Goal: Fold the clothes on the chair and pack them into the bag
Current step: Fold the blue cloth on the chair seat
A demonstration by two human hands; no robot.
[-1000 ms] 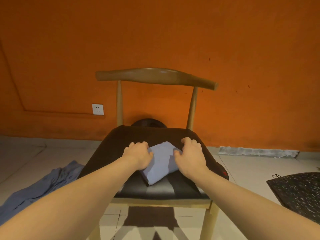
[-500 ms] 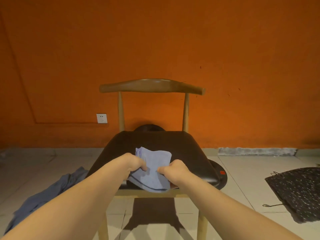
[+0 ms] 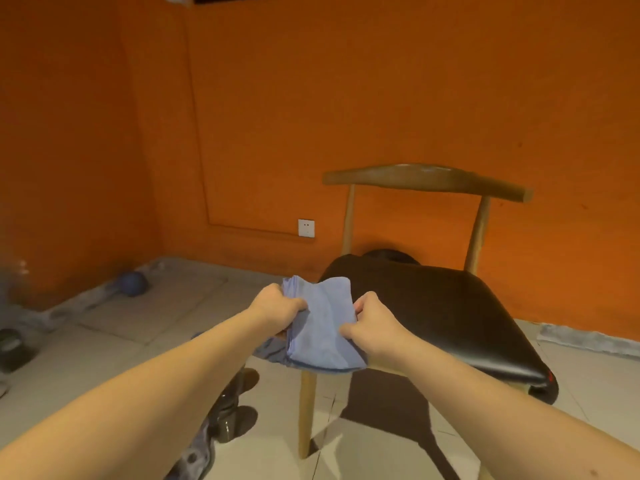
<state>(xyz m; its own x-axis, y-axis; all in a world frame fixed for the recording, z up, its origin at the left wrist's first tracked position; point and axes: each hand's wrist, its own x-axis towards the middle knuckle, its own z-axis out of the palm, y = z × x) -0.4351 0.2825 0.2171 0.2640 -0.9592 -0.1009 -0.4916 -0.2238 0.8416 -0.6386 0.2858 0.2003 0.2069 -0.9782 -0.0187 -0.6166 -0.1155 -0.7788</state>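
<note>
The folded blue cloth (image 3: pixel 323 327) is in the air, held by 2 hands just off the front left corner of the chair (image 3: pixel 450 306), clear of the black seat and touching nothing but the fingers. The left hand (image 3: pixel 277 311) has its fingers curled round the cloth's left edge, and the right hand (image 3: pixel 375 329) pinches the right edge, thumb on top and the other fingers hidden beneath. The packet looks like several layers folded into 1 oblong. Its long axis runs away from the person, the far end raised and the near end sagging a little between the wrists, so each hand grips 1 long side near the middle. The seat itself shows no other clothes, which suggests the folding of this piece is done and the packing step is in hand. A darker blue garment (image 3: pixel 268 351) lies on the floor just below the cloth. What the next move turns on is where the bag lies. A speckled dark shape (image 3: pixel 195 455) low under the left forearm may be it, though it is too covered to be sure. If so, the left hand is nearer, and the cloth would go down and to the left, near end first.
</note>
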